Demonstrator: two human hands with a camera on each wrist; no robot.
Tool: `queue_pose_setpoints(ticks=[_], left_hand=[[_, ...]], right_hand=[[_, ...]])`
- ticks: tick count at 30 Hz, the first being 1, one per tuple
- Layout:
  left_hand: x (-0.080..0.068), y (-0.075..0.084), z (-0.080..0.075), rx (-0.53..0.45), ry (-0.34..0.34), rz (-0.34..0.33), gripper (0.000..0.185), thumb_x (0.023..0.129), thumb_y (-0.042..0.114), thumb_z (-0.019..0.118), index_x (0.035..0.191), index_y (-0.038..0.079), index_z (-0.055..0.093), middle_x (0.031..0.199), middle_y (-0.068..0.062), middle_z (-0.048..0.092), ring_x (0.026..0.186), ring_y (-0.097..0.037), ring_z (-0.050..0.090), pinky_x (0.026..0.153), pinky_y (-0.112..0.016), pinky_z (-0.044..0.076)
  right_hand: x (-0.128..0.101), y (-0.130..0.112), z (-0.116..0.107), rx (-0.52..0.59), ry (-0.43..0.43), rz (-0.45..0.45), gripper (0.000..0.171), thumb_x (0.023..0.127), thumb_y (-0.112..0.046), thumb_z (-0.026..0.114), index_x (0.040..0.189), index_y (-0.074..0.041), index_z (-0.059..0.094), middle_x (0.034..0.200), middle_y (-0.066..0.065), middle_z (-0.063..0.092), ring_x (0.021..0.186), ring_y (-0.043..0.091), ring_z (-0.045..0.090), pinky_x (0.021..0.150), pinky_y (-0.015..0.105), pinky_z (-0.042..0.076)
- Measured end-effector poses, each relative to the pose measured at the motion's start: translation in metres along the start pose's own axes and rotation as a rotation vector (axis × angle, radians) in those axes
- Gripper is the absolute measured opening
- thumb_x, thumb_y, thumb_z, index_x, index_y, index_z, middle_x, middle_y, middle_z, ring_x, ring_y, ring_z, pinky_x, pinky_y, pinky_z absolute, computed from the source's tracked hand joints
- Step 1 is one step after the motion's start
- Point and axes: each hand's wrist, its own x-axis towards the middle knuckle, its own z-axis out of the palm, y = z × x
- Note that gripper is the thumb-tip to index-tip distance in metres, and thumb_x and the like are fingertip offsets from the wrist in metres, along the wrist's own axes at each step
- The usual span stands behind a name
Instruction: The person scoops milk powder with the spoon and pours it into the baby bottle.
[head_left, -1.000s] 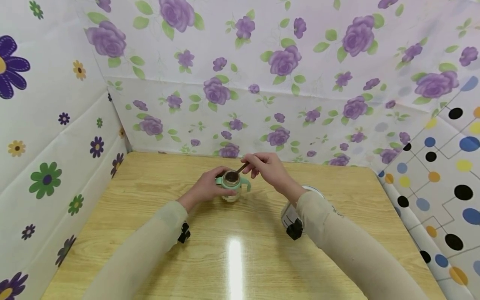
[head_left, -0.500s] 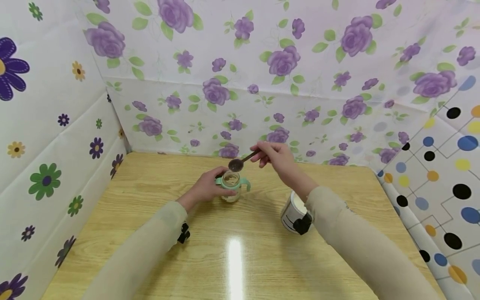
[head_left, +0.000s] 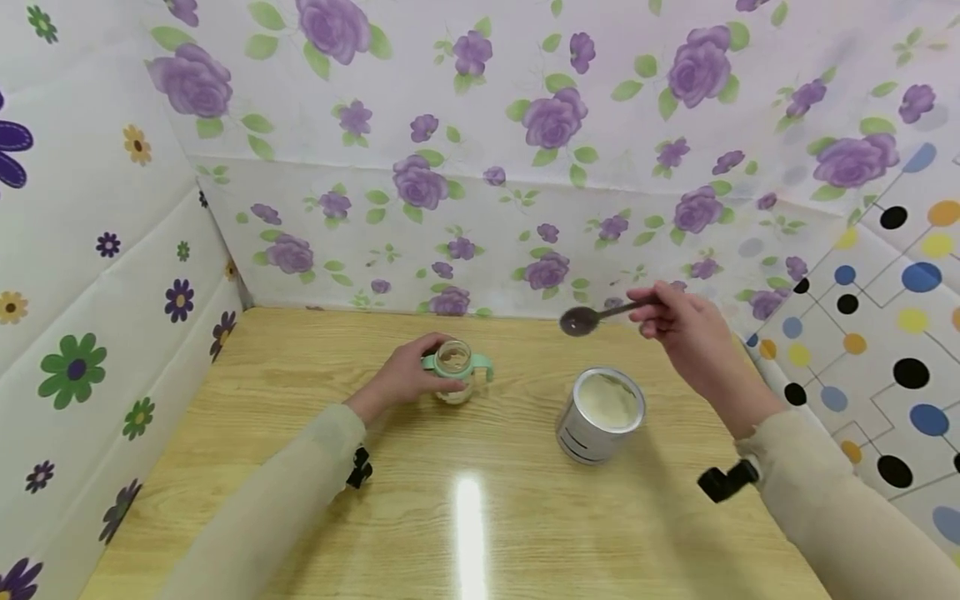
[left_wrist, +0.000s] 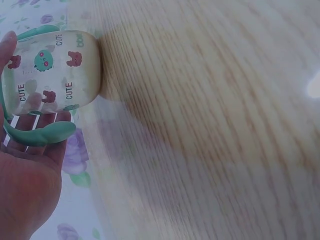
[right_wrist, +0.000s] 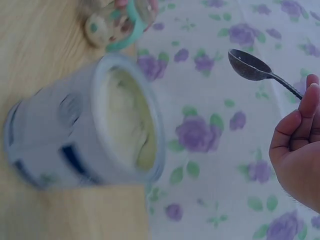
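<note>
- Head view: behind the bottle (head_left: 456, 373), a white rose-print cloth (head_left: 360, 217); to its left, a daisy-print cloth (head_left: 123, 167); to its right, a dotted cloth (head_left: 892, 375); beneath it, a wooden table (head_left: 397, 500) with a bright streak of light.
- At the left side of the bottle, the left hand (head_left: 405, 372), wrapped round it and gripping, thumb in front, the other fingers mostly hidden behind.
- On the bottle, a green collar and green handles (head_left: 482, 363); something pale visible through the clear neck.
- To the right of the bottle and a little nearer the camera, a silver can (head_left: 588, 433), upright, with pale powder (head_left: 606, 402) inside.
- Farther right of the bottle, the right hand (head_left: 693, 346), raised in the air, gripping a dark spoon (head_left: 581, 321) by its handle; bowl toward the bottle's side, apart from bottle and can.
- Left wrist view: base of the bottle against the wood, "CUTE" and small figures printed on its side, one green handle across the fingers.
- Right wrist view: bottle cut off at the top edge, with fingertips on it; near it, the can, blurred; fingers curled at the spoon's handle, pale specks in the bowl.
</note>
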Motion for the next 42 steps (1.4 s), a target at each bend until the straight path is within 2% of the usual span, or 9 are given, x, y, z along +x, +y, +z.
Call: queue_pose_setpoints(ticks=[4, 8, 18, 25, 28, 32, 37, 40, 42], left_hand=[[-0.003, 0.0, -0.004, 0.018, 0.007, -0.024, 0.069, 0.083, 0.036, 0.095, 0.143, 0.023, 0.062, 0.138, -0.004, 0.067, 0.13, -0.024, 0.061, 0.11, -0.051, 0.05], [-0.005, 0.0, -0.006, 0.029, 0.002, -0.025, 0.07, 0.084, 0.035, 0.095, 0.144, 0.022, 0.062, 0.139, -0.005, 0.067, 0.131, -0.026, 0.061, 0.11, -0.053, 0.05], [-0.001, 0.004, -0.004, 0.056, -0.009, -0.025, 0.072, 0.083, 0.036, 0.095, 0.145, 0.021, 0.061, 0.139, -0.004, 0.066, 0.133, -0.029, 0.06, 0.112, -0.054, 0.049], [0.003, 0.007, -0.005, 0.084, -0.034, -0.016, 0.083, 0.082, 0.038, 0.096, 0.153, 0.02, 0.056, 0.143, -0.004, 0.064, 0.136, -0.031, 0.057, 0.113, -0.056, 0.047], [0.003, 0.013, -0.009, 0.1, -0.044, -0.009, 0.092, 0.082, 0.038, 0.096, 0.159, 0.021, 0.05, 0.148, -0.006, 0.061, 0.14, -0.032, 0.054, 0.116, -0.056, 0.045], [0.003, 0.03, -0.019, 0.109, -0.05, 0.028, 0.097, 0.082, 0.037, 0.096, 0.163, 0.023, 0.044, 0.155, -0.007, 0.056, 0.147, -0.03, 0.049, 0.122, -0.053, 0.04], [0.006, 0.068, -0.03, 0.169, -0.064, 0.114, 0.099, 0.083, 0.04, 0.095, 0.165, 0.022, 0.042, 0.162, -0.003, 0.05, 0.151, -0.028, 0.045, 0.125, -0.051, 0.035], [0.012, 0.093, -0.026, 0.197, -0.09, 0.17, 0.101, 0.083, 0.043, 0.094, 0.166, 0.023, 0.041, 0.163, -0.002, 0.049, 0.151, -0.027, 0.044, 0.126, -0.051, 0.035], [0.016, 0.109, -0.018, 0.203, -0.11, 0.186, 0.103, 0.082, 0.044, 0.095, 0.166, 0.022, 0.04, 0.164, -0.002, 0.048, 0.151, -0.026, 0.043, 0.126, -0.051, 0.034]], right_hand=[[-0.022, 0.009, -0.026, -0.014, 0.001, 0.026, 0.039, 0.114, -0.03, 0.052, 0.119, 0.0, 0.077, 0.093, 0.003, 0.078, 0.078, 0.011, 0.066, 0.072, 0.023, 0.057], [-0.038, 0.028, -0.043, -0.047, -0.01, 0.034, 0.04, 0.116, -0.028, 0.049, 0.121, 0.0, 0.077, 0.093, 0.001, 0.079, 0.079, 0.01, 0.066, 0.072, 0.022, 0.057], [-0.057, 0.069, -0.059, -0.217, 0.015, 0.11, 0.039, 0.115, -0.034, 0.051, 0.121, -0.005, 0.077, 0.096, -0.002, 0.079, 0.08, 0.012, 0.064, 0.075, 0.024, 0.057], [-0.058, 0.08, -0.064, -0.281, 0.012, 0.113, 0.057, 0.115, -0.036, 0.05, 0.134, 0.017, 0.061, 0.098, -0.003, 0.079, 0.081, 0.011, 0.064, 0.076, 0.024, 0.057], [-0.058, 0.081, -0.063, -0.28, 0.023, 0.115, 0.055, 0.115, -0.035, 0.052, 0.132, 0.015, 0.063, 0.098, -0.002, 0.079, 0.081, 0.01, 0.064, 0.075, 0.024, 0.057], [-0.058, 0.082, -0.062, -0.3, 0.03, 0.126, 0.054, 0.115, -0.035, 0.053, 0.132, 0.015, 0.063, 0.099, -0.001, 0.078, 0.083, 0.01, 0.064, 0.076, 0.024, 0.057], [-0.058, 0.083, -0.064, -0.334, 0.039, 0.129, 0.055, 0.114, -0.037, 0.053, 0.133, 0.014, 0.063, 0.099, -0.001, 0.078, 0.083, 0.011, 0.064, 0.077, 0.025, 0.057], [-0.059, 0.083, -0.065, -0.325, 0.04, 0.125, 0.047, 0.114, -0.036, 0.054, 0.129, 0.006, 0.07, 0.098, -0.001, 0.078, 0.082, 0.011, 0.064, 0.076, 0.025, 0.057], [-0.059, 0.084, -0.065, -0.31, 0.038, 0.124, 0.042, 0.114, -0.035, 0.054, 0.126, 0.0, 0.073, 0.098, -0.001, 0.079, 0.082, 0.011, 0.064, 0.076, 0.025, 0.057]])
